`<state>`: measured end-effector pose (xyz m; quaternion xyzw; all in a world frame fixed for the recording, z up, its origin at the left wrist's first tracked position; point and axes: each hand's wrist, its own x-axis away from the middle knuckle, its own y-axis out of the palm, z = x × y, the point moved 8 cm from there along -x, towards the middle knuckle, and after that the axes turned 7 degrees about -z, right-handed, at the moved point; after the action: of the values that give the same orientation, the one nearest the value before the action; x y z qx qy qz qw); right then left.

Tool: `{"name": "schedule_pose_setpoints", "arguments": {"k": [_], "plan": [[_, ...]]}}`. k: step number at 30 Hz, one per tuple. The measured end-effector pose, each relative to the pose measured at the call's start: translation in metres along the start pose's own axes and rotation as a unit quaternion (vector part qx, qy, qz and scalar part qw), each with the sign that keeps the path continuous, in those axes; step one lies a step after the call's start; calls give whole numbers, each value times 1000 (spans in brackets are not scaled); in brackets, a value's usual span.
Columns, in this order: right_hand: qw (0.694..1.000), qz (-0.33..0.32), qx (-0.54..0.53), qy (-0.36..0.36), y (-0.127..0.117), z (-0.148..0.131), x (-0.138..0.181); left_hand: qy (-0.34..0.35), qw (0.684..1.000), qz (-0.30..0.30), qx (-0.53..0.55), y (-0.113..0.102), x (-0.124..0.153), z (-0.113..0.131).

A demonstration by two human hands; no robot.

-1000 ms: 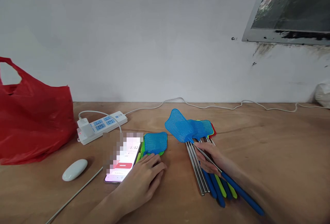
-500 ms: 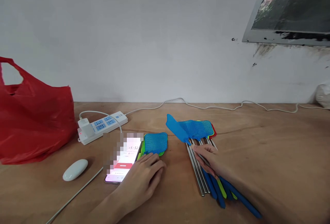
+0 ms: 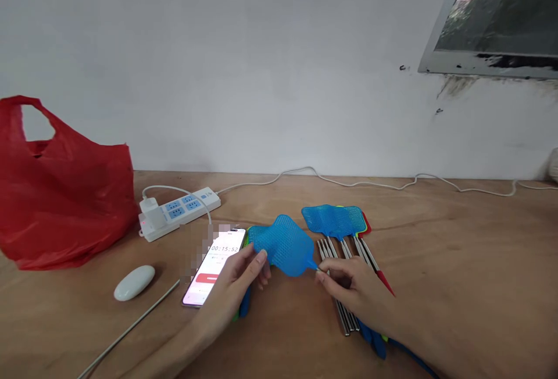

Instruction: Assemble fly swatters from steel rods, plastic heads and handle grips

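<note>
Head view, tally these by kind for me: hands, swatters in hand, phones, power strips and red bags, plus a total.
Hands: 2 (left hand, right hand)
Held blue swatter: 1
Phone: 1
Power strip: 1
Red bag: 1
Total: 6

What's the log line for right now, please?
left hand: at head edge of blue swatter | right hand: pinching its neck | phone: lit, beside left hand

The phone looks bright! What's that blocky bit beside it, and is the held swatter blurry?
Head view: the phone glows brightly; head view: coarse pixel squares cover part of its upper-left edge; head view: the held swatter isn't badly blurred, its mesh shows.
</note>
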<state>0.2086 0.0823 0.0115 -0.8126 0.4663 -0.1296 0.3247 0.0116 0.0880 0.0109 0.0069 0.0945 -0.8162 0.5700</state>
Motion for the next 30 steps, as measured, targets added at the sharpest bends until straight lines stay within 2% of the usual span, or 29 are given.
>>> {"name": "schedule_pose_setpoints", "arguments": {"k": [4, 9, 13, 17, 19, 21, 23, 26, 30], "plan": [[997, -44, 64, -24, 8, -12, 2, -25, 999, 9, 23, 0, -3, -6], [998, -47, 44, -9, 7, -14, 5, -38, 997, -5, 66, 2, -3, -6], [996, -50, -78, 10, 10, -12, 6, -24, 996, -1, 91, 4, -1, -1], [965, -86, -241, 58, 23, -6, 7, -12, 995, 21, 100, 1, -1, 1], [955, -86, -276, 67, 24, -3, 6, -1, 992, 60, 114, -9, -2, 0], [953, -77, -284, 80, 20, 2, 4, 6, 985, 114, 128, -24, -2, -4], [949, -74, -289, 103, 17, 9, 2, -12, 987, 125, 103, -32, -4, -9], [942, -32, -311, 124, 8, 16, -1, -41, 994, 88, 55, -27, -7, -12], [936, 83, -328, 93, -13, 14, -1, -65, 997, 20, 48, -8, -6, -11]]}}
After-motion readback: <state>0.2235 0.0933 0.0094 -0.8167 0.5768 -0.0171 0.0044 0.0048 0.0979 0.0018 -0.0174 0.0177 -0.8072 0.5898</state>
